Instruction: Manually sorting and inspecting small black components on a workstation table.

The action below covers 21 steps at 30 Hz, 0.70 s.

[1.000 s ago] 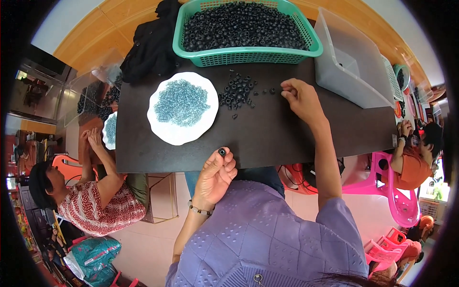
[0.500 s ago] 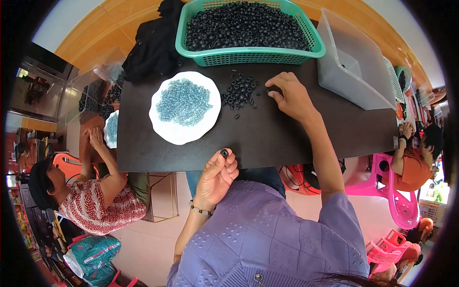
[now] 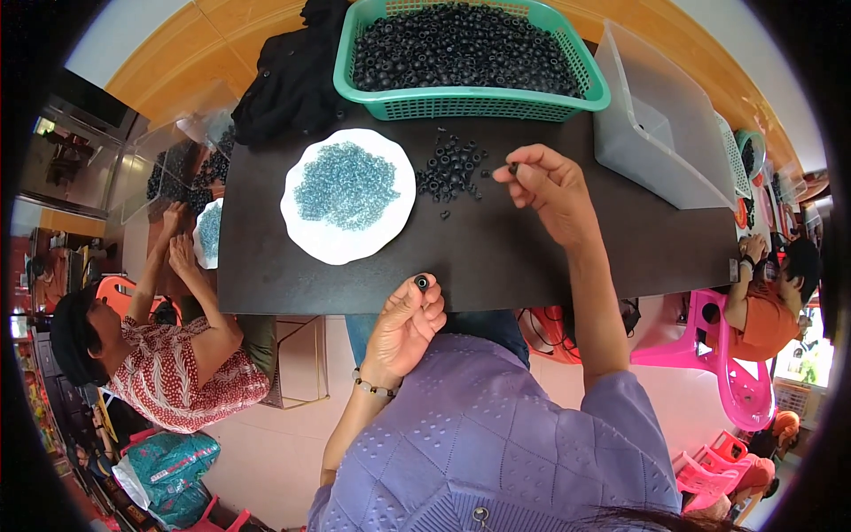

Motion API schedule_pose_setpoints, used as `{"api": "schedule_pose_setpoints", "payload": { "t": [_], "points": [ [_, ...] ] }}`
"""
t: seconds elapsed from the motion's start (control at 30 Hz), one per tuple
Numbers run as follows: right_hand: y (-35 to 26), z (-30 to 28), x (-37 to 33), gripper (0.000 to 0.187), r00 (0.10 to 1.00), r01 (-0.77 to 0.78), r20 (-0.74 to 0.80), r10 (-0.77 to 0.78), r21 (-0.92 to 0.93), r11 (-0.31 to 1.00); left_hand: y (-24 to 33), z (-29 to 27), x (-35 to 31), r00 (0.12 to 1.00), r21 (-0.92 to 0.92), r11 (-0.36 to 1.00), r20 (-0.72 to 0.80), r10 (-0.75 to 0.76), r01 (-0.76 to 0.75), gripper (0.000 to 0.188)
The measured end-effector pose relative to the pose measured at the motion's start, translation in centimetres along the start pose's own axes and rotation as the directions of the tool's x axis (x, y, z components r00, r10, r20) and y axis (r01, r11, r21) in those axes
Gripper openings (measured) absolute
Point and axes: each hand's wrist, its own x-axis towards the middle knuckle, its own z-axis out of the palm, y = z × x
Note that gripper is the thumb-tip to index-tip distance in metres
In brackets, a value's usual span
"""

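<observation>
The person's left hand (image 3: 403, 325) keeps a closed grip on a holed black bead (image 3: 421, 283) near the table's (image 3: 505, 262) front edge. The right hand (image 3: 551, 191) pinches a small dark piece (image 3: 513, 168) beside loose black beads (image 3: 452, 166), right of a scalloped white plate (image 3: 341, 252) bearing bluish beads (image 3: 346, 186).

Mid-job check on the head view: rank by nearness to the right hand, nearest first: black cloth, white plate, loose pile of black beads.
1. Loose pile of black beads: just left of the right hand.
2. White plate: farther left, past the pile.
3. Black cloth: farthest, at the table's far left.
</observation>
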Motion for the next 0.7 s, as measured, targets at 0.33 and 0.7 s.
{"api": "schedule_pose_setpoints", "payload": {
  "t": [0.33,0.7],
  "points": [
    [2.0,2.6,-3.6,0.028,0.990,-0.137,0.103,0.101,0.451,0.882,0.1,0.4,0.0,0.998,0.027,1.000,-0.054,-0.014,0.015,0.023],
    [2.3,4.1,-4.7,0.023,0.990,-0.132,-0.007,0.144,0.350,0.927,0.1,0.3,0.1,1.000,0.034,0.999,-0.024,-0.013,0.013,0.021]
  ]
}}
